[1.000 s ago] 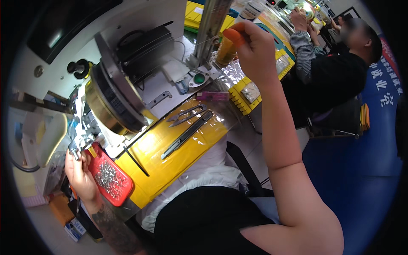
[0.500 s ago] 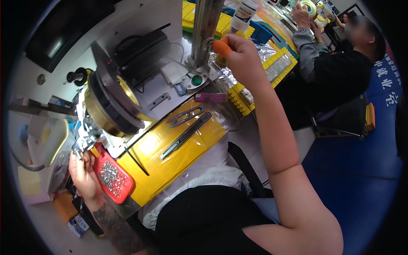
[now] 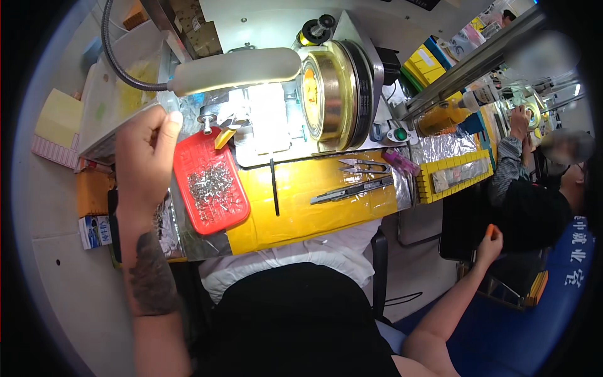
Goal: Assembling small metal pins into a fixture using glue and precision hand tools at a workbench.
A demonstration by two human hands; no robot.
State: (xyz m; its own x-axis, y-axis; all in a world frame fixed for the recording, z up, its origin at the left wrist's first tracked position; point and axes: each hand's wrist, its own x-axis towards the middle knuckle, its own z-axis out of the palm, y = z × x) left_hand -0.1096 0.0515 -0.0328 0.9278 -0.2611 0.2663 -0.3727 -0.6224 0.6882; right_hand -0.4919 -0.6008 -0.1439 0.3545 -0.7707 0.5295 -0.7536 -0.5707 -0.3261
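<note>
My left hand [image 3: 147, 154] is raised beside the red tray [image 3: 221, 225], near the base of a lamp with a pale, long head [image 3: 235, 70]. Its fingers are curled and the thumb is pressed along them; whatever they hold, if anything, is hidden. Small silvery metal pieces [image 3: 213, 188] lie heaped in the tray. Far out to the right, low and away from the bench, is my right hand [image 3: 491, 246], with an orange finger cover on one digit. Those fingers look pinched together, and anything between them is too small to make out.
A large spool of metallic ribbon [image 3: 326, 94] stands behind the yellow mat [image 3: 270, 235]. On the mat lie thread snips [image 3: 364, 167], a utility knife [image 3: 352, 190] and a thin black stick [image 3: 275, 188]. A yellow ribbed rack [image 3: 455, 176] and a co-worker [image 3: 534, 185] are to the right.
The view has swung round. My right hand has left the metal post and dropped outward to the right. My left hand has come up from the tray's edge toward the lamp.
</note>
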